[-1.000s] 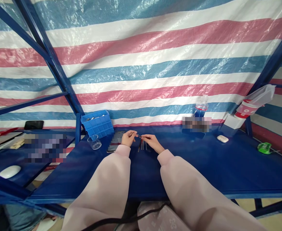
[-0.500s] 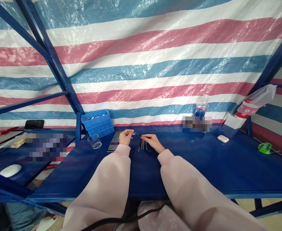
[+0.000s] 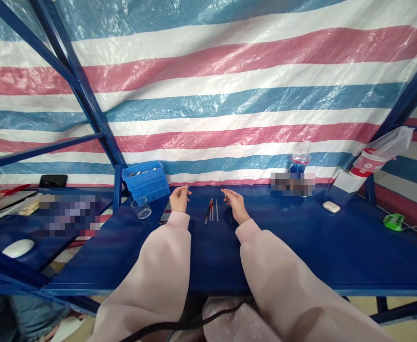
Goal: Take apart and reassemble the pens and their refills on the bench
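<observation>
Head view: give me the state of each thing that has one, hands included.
Left hand: fingers drawn together; any contents too small to tell
Right hand: pinching a thin dark rod
Thin sticks: lying on the table, apart from both hands
Phone: lying flat, partly hidden
Clear cup: upright, open-topped
Blue bin: open-topped, small items inside
White case: closed
Bottle: upright

Slim rods [image 3: 211, 210], apparently pen refills, one reddish, lie side by side nearer the bench's [image 3: 283, 256] far edge. Another thin dark rod [image 3: 222, 184] tilts up from the right hand [image 3: 234, 202].
</observation>
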`<act>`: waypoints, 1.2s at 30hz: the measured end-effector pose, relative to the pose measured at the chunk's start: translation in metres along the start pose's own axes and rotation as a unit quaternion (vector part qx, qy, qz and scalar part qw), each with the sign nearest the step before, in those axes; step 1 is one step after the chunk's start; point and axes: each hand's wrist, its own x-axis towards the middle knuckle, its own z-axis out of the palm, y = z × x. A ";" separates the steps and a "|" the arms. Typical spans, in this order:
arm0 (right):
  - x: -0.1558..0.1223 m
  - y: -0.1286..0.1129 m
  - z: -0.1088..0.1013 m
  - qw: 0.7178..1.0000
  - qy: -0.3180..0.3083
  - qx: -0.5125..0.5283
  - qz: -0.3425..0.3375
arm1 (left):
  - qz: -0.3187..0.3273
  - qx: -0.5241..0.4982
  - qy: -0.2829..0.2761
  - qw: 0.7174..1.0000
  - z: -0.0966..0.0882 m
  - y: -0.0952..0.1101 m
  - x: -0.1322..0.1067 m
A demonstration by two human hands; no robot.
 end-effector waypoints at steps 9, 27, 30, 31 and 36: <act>0.005 -0.001 -0.008 0.992 0.120 0.042 -0.021 | 0.043 0.302 -0.175 0.936 -0.040 0.011 0.014; -0.003 0.012 0.003 0.996 0.077 -0.025 -0.039 | 0.066 0.616 -0.215 0.755 -0.043 0.006 0.015; -0.002 0.015 0.003 0.996 0.056 -0.021 -0.070 | 0.071 0.619 -0.206 0.754 -0.041 0.005 0.017; -0.002 0.016 0.004 0.996 0.048 -0.018 -0.077 | 0.074 0.620 -0.203 0.754 -0.040 0.005 0.017; -0.006 0.016 0.007 0.991 0.018 -0.061 -0.114 | 0.102 0.562 -0.175 0.802 -0.027 0.009 0.013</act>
